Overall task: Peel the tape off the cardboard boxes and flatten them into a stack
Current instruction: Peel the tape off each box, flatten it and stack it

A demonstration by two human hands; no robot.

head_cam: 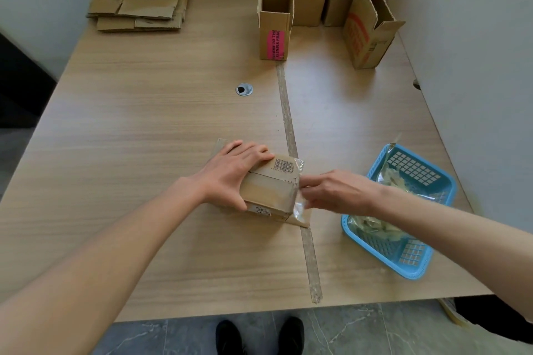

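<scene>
I note one small cardboard box (269,187) lying near the front middle of the wooden table (144,130), bearing a barcode label on its top and resting across a strip of tape (288,121) that runs down the tabletop. My left hand (230,173) is clamped over the box's left end, fingers curled across the top and thumb down the near face. My right hand (334,190) pinches a piece of clear tape (300,204) at the box's right end. Just to the right sits one blue plastic basket (424,265) holding crumpled clear tape. At the far right of the table I count at least four open upright boxes (311,3); the cluster overlaps, so the exact number is uncertain; one carries a pink label, another orange print. At the far left lies one stack of flattened cardboard (141,4). One round metal grommet (244,89) is set in the tabletop. Pale walls close the corner; the floor is grey marbled tile, with two dark shoes (259,337) below the table edge.
</scene>
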